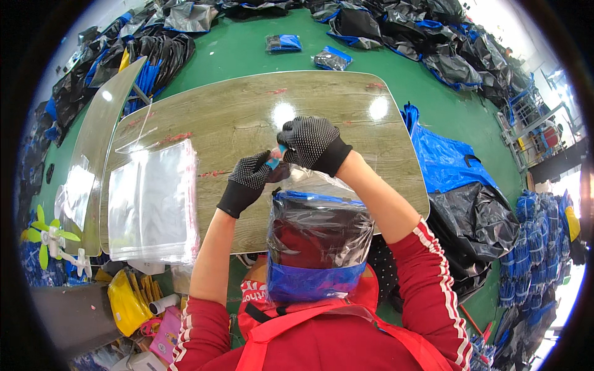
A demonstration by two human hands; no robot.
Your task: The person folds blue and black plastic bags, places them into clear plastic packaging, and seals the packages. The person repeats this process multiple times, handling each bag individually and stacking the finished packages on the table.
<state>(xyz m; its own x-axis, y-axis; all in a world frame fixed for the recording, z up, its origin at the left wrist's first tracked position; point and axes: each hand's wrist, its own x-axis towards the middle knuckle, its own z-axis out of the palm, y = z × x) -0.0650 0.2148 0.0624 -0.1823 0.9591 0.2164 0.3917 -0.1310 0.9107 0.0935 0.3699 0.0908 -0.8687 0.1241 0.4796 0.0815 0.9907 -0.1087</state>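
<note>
Both my hands wear black dotted gloves. My left hand [249, 179] and my right hand [312, 143] pinch the top flap of a clear plastic bag [318, 232] that hangs down against my red apron. Inside the bag sits a folded black and blue item. The two hands meet above the near edge of a wooden table [247, 111], with a small blue and pink bit between the fingers.
A stack of clear plastic bags [151, 201] lies on the table's left side. A clear sheet [99, 136] leans at the left. Piles of black and blue bags [458, 179] cover the green floor to the right and far side. Two packed bags [331, 59] lie beyond the table.
</note>
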